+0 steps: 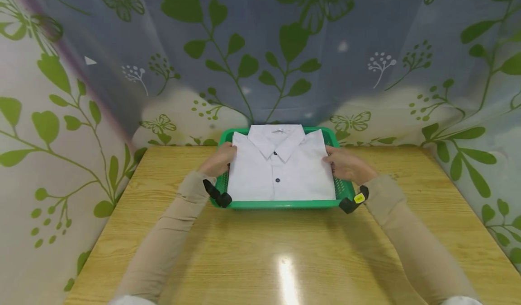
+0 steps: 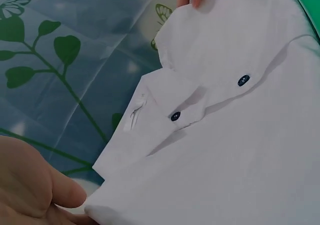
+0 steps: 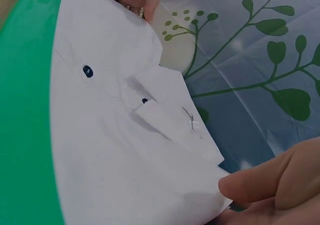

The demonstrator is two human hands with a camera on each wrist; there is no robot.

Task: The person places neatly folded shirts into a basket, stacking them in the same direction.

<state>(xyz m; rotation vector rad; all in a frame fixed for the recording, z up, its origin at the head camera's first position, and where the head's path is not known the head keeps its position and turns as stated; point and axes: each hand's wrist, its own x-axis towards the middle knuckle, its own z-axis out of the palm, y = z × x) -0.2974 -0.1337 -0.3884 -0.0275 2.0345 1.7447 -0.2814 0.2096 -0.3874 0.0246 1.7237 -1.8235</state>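
Observation:
A folded white shirt (image 1: 252,178), collar at the far side and dark buttons down its front, lies within a green plastic basket (image 1: 285,204). My left hand (image 1: 220,160) pinches the shirt's left edge near the shoulder. On the opposite side my right hand (image 1: 346,164) pinches the right edge, thumb on top. In the left wrist view the left thumb (image 2: 67,191) is at the shirt's corner. The right wrist view has the right thumb (image 3: 245,185) pressed over the cloth, with the fingers beneath partly hidden.
The basket stands toward the back of a wooden table (image 1: 244,251). Right behind the table hangs a curtain (image 1: 260,70) with green leaves and butterflies. Patterned cloth also hangs along both sides. Black straps (image 1: 217,194) circle the wrists.

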